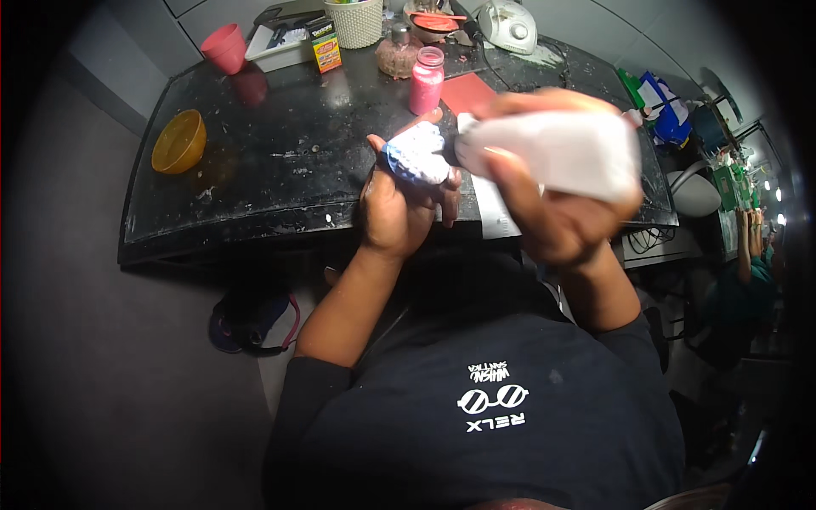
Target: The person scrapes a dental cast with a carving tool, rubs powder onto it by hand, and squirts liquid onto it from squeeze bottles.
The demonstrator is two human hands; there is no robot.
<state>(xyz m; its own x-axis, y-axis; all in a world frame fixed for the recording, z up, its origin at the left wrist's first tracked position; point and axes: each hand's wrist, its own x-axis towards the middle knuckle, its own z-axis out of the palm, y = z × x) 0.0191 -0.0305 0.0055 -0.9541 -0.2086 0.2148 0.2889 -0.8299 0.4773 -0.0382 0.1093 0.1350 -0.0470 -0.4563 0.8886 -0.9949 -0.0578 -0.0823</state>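
My left hand (399, 208) is closed around a small blue-edged piece (416, 155) heaped with a lumpy white material; its exact kind is unclear. It is held up over the front edge of the dark table. My right hand (565, 225) grips a white squeeze bottle (561, 153), blurred by motion. The bottle lies almost level, and its dark neck end points left at the white material, close beside it. Whether anything comes out of the bottle cannot be made out.
The worn black table (272, 183) carries a yellow bowl (178, 140), pink cup (224, 48), white tray (280, 55), small box (325, 47), woven basket (354, 24), glass jar (398, 58), jar of pink powder (427, 85), red sheet (466, 91) and white appliance (507, 27). White paper (495, 212) overhangs the front edge.
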